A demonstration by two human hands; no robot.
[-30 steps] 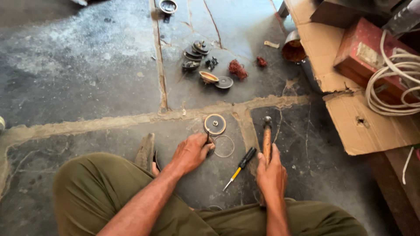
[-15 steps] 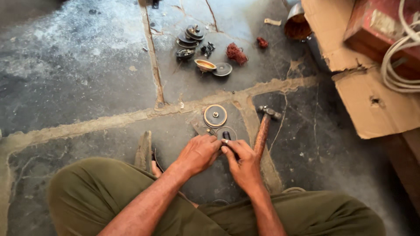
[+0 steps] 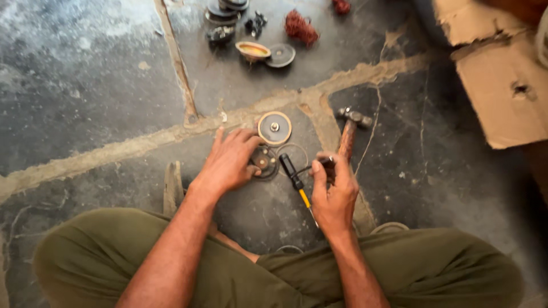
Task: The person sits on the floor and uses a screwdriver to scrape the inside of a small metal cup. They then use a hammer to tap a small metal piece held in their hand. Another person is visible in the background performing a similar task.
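Dark metal, a small round disc (image 3: 264, 161) sits on the concrete floor (image 3: 103, 97), pinned under the left hand (image 3: 231, 159), whose fingers (image 3: 249, 141) curl down over its rim. Just right of those fingers lies a black-and-yellow screwdriver (image 3: 294, 181). The right hand (image 3: 335, 191) is pinched shut on a small dark part (image 3: 326, 162) I cannot make out. Just beyond the left fingertips, a tan round disc (image 3: 274, 128); beyond the right hand, a wooden-handled hammer (image 3: 348, 134). Far ahead, loose metal parts (image 3: 251, 34) and, off right, cardboard (image 3: 502, 85).
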